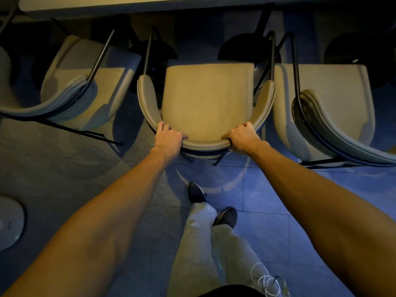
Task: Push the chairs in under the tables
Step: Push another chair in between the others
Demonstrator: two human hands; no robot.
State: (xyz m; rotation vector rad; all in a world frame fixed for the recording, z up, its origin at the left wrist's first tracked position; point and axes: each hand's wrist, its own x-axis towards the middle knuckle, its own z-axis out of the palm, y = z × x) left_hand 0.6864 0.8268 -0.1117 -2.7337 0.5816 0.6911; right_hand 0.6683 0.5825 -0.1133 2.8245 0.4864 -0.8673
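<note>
A beige padded chair [206,97] with a curved backrest and black metal legs stands straight ahead of me, its seat facing the long pale table [128,4] at the top edge. My left hand [168,137] grips the left part of the curved backrest. On the right part of the same backrest my right hand [243,137] is closed. The seat's front edge lies short of the table edge, with dark floor between them.
A matching chair [85,86] stands angled at the left and another chair [327,108] at the right, both close beside the middle one. Dark round table bases [242,48] sit under the table. A pale round base [9,224] lies at the left edge. My feet stand on tiled floor [267,200].
</note>
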